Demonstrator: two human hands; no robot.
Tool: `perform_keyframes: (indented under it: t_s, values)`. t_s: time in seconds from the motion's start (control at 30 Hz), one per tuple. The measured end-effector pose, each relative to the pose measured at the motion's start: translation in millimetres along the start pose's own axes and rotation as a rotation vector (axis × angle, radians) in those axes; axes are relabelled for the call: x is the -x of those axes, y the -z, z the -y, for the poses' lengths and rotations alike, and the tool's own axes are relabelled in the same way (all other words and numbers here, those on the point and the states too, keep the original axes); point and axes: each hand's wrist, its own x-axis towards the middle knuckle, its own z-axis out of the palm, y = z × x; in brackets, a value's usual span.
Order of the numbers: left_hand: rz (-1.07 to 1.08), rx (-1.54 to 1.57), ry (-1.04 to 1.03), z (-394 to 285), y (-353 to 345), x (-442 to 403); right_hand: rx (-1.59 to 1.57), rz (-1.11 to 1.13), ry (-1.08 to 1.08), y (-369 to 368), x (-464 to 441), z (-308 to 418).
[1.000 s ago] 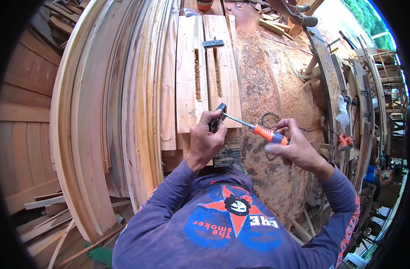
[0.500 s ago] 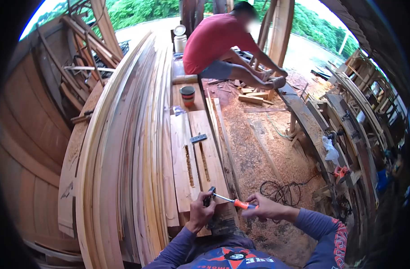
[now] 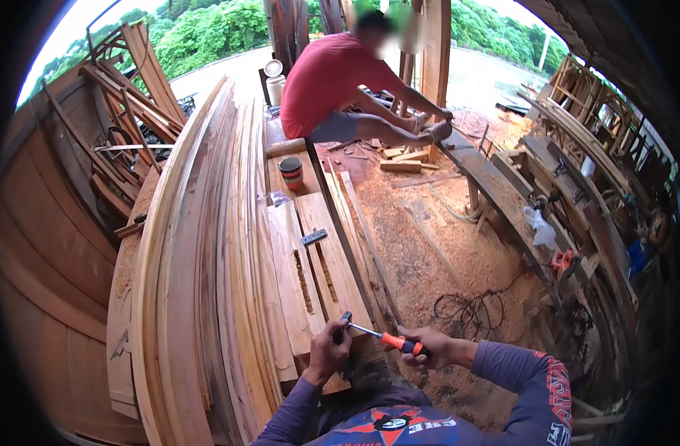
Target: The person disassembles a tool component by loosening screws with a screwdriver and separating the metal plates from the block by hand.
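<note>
My right hand is wrapped around the orange and black handle of a screwdriver. The shaft points left, and its tip meets a small dark metal piece that my left hand grips. My fingers cover most of that piece, so its kind is unclear. Just beyond my hands lie two light wooden boards, each with a long, narrow slot cut into it. Across them rests a small grey metal plate with holes.
A striped cup stands behind the boards. Long planks are stacked on the left. A person in a red shirt sits ahead, hands at a long beam. Sawdust and a black cord cover the floor at right.
My right hand has gone from a fingertip hold to a fuller wrap around the screwdriver's handle. My view has shifted slightly; the tip stays at the dark piece.
</note>
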Motion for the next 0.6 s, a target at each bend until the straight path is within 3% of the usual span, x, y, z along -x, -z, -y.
perform_keyframes:
  t_s: [0.1, 0.13, 0.17, 0.23, 0.27, 0.37, 0.4, 0.57, 0.6]
  values:
    - [-0.011, 0.008, -0.058, 1.6, -2.3, 0.1, 0.299, -0.009, -0.021, -13.7, 4.7, -13.0]
    - [-0.008, 0.011, -0.045, 2.1, -2.6, 0.4, 0.558, -0.169, 0.161, -15.5, 2.2, -25.5]
    - [0.008, 0.008, -0.039, 3.1, -3.0, 0.7, 0.541, -0.168, 0.158, -16.8, 1.5, -30.1]
    - [-0.041, 0.064, -0.027, 5.2, -3.6, 0.0, 1.006, -0.488, 0.550, -20.6, 1.7, -34.8]
    - [-0.040, 0.077, -0.036, 5.9, -2.9, -0.8, 1.334, -0.604, 0.911, -22.6, 1.5, -38.3]
    - [0.036, 0.022, 0.009, 5.6, 1.1, -1.2, 1.463, -0.689, 0.953, -35.8, 13.4, -42.2]
    - [0.004, 0.026, -0.050, 6.0, -1.3, -2.2, 1.593, -0.710, 1.092, -37.3, 13.1, -41.2]
    - [0.060, 0.010, 0.014, 6.7, 2.2, -2.0, 1.630, -0.584, 1.177, -31.1, 4.3, -33.3]
    - [0.073, 0.001, 0.009, 7.8, 2.7, -1.0, 0.897, -0.481, 0.660, -31.4, 3.0, -30.2]
